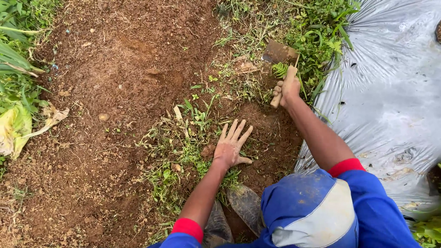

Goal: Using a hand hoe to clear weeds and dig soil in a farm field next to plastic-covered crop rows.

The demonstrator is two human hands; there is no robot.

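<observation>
We looked down from a head camera at bare brown soil (115,69) with 2 bare arms reaching forward from blue sleeves with red cuffs. Our left hand (232,147) lay flat on the ground, fingers spread and released, holding nothing, palm down on a patch of cut weeds (183,147). Our right hand (287,87) was clenched around the pale wooden handle of a small hoe (279,53), whose rusty flat blade pointed away from us, its edge down among green weeds and a fern (280,70). The hoe stood ahead and to the right of the left hand, well apart from it; its long axis ran from the fist up and slightly left toward the blade, roughly in line with the right forearm. The right hand alone was on the tool. To the right lay a silver plastic sheet (390,92), just beside the right arm. At the left edge grew leafy plants (14,115). Below, 2 muddy boots (245,204) showed between the arms, beside a blue-and-grey cap (308,211).
</observation>
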